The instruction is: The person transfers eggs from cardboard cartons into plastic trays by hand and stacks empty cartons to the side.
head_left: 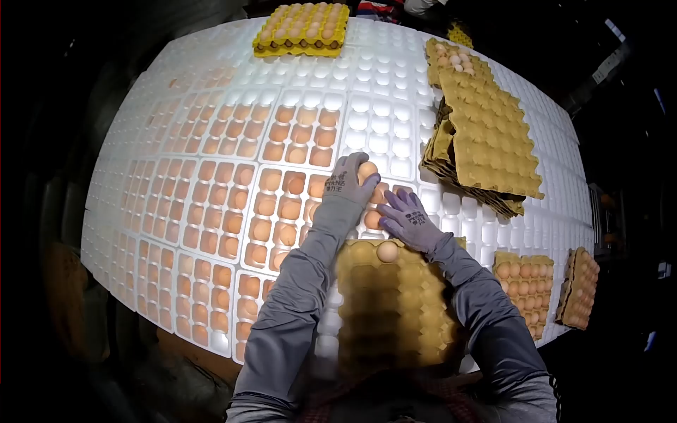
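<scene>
My left hand (347,181), in a grey-purple glove with printed lettering, has its fingers curled round a brown egg (367,171) over a white foam egg tray. My right hand (410,220), gloved alike, lies low just to the right with its fingers spread. Its fingertips are beside another brown egg (373,221) in a tray pocket; whether they touch it I cannot tell. Close in front of me is a brown pulp egg carton (395,303), partly in my shadow, with a single egg (388,252) in its far row.
White foam trays cover the table, many on the left holding brown eggs (289,208). A stack of pulp cartons (490,137) stands at right. Filled pulp cartons (524,285) lie at lower right, and a yellow tray stack (302,32) with eggs sits at the far edge.
</scene>
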`<state>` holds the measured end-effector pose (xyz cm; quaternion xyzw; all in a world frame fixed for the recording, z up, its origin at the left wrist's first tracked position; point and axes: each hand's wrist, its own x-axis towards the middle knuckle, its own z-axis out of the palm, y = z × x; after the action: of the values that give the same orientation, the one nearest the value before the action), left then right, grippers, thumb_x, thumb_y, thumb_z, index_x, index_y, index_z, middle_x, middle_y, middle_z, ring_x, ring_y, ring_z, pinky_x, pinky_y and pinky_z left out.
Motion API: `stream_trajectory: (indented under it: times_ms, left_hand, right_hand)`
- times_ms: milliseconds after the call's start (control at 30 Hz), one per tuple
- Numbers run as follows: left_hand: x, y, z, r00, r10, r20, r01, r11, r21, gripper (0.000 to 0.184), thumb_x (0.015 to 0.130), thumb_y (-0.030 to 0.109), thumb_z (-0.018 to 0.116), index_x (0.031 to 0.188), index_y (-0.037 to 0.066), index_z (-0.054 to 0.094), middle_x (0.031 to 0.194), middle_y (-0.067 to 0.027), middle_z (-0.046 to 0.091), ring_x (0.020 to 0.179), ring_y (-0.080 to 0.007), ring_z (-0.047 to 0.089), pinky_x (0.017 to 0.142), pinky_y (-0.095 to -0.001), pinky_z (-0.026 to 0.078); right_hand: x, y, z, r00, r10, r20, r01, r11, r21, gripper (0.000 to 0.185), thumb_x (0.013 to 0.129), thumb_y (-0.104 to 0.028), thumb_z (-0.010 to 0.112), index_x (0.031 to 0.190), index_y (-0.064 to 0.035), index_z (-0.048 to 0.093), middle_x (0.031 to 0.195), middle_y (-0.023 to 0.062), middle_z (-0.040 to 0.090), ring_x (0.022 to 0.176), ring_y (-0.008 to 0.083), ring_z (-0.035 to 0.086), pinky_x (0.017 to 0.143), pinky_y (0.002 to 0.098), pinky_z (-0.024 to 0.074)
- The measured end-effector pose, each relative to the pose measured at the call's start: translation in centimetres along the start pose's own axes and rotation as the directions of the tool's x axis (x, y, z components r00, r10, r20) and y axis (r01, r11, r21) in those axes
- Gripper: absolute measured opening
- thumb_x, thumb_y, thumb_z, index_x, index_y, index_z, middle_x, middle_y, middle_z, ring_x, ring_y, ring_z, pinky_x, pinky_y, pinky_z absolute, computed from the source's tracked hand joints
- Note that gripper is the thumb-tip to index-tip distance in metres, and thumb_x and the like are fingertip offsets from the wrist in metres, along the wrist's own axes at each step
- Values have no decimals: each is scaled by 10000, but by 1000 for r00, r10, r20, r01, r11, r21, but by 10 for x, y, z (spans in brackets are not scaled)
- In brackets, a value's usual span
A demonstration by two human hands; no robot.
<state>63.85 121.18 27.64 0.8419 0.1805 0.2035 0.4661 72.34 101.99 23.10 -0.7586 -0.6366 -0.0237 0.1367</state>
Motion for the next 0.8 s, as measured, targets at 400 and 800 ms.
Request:
stream_trajectory:
  times_ms: [400, 800]
  left_hand:
    - [126, -34, 71, 945, -107, 309, -73, 852, 518, 459, 971, 313, 475, 1373, 96, 514, 1424, -157, 491, 1375, -365, 370, 1170, -469, 223]
    - [-216, 27, -48, 946, -320, 48, 318, 947, 48, 736, 899, 247, 667, 1466, -61, 314, 1368, -292, 446, 1253, -409, 460, 1053, -441, 409]
  right_hand:
    - [-49, -77, -44, 970, 63, 236, -75, 996, 41, 414, 877, -260, 618, 1290, -233, 604, 1392, 108, 487, 1328, 309, 419, 1179, 474, 223]
    - [52, 18, 0, 784, 571, -242, -501, 813, 296, 322, 904, -135, 564, 1221, -83, 545, 1262, 151, 554, 1178, 356, 520, 992, 430, 438]
